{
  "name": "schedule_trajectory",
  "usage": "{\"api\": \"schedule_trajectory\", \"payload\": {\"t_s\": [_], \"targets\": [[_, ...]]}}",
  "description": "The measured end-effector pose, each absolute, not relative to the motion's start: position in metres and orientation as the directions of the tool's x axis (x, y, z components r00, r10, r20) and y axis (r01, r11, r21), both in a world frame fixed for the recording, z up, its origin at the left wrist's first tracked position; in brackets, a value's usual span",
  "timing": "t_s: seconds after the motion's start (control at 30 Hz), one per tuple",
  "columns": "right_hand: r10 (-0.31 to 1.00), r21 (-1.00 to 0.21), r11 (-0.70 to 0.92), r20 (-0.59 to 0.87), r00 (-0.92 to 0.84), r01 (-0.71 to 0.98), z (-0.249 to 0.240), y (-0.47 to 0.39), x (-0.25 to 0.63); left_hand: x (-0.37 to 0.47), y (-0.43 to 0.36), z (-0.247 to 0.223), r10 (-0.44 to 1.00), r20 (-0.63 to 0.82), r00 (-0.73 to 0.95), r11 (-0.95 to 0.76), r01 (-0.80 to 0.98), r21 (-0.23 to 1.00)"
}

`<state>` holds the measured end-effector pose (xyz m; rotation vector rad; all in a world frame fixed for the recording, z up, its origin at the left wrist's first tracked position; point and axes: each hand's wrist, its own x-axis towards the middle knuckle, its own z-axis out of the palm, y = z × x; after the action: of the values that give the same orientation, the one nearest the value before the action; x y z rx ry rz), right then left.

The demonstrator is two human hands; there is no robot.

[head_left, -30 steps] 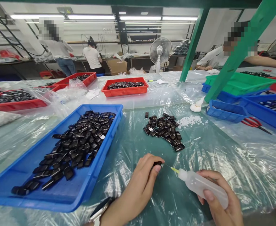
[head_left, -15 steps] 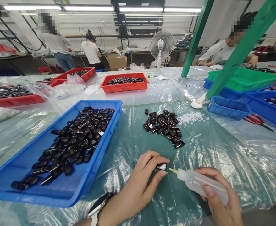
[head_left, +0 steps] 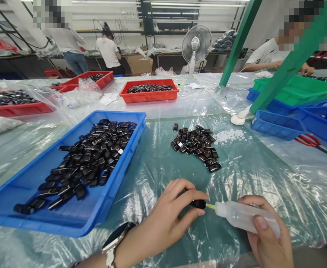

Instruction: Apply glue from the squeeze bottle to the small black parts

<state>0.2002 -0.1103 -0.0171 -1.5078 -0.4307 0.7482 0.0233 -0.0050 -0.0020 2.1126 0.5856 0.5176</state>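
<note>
My left hand (head_left: pixel 177 214) pinches a small black plastic piece (head_left: pixel 199 204) between thumb and fingers, just above the plastic-covered table. In my right hand (head_left: pixel 268 227) lies a translucent squeeze bottle (head_left: pixel 241 215), tilted on its side, its yellow nozzle tip (head_left: pixel 210 206) at the right end of the black piece. Whether the tip touches it I cannot tell. Beyond my hands is a loose pile of similar black pieces (head_left: pixel 198 143), with small white bits (head_left: pixel 230 136) scattered to its right.
A blue tray (head_left: pixel 124 169) full of black pieces stands at left. A red tray (head_left: pixel 149 96) sits farther back. Green posts (head_left: pixel 237 46), a small blue bin (head_left: pixel 279 126), red-handled scissors (head_left: pixel 310 140) and a green tray (head_left: pixel 300 93) are at right. Other people work behind.
The black piece has turned so its white face no longer shows. Both hands have shifted slightly right, and the nozzle tip has come closer to the piece.
</note>
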Motion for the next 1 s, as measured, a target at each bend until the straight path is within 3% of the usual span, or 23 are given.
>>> {"api": "schedule_trajectory", "payload": {"t_s": [0.33,0.73,1.0], "targets": [[0.752,-0.998,-0.035,-0.06,0.656,-0.051,-0.04,-0.115,0.223,0.023,-0.009,-0.001,0.575,0.147,0.805,-0.513,0.215,0.831],[0.689,-0.984,-0.097,-0.173,0.704,-0.147,-0.021,-0.113,0.204,0.023,-0.008,0.002,0.582,0.121,0.804,-0.489,0.227,0.842],[0.713,-0.993,-0.1,-0.113,0.692,-0.059,-0.022,-0.114,0.208,0.024,-0.009,0.002,0.58,0.116,0.806,-0.476,0.22,0.851]]}}
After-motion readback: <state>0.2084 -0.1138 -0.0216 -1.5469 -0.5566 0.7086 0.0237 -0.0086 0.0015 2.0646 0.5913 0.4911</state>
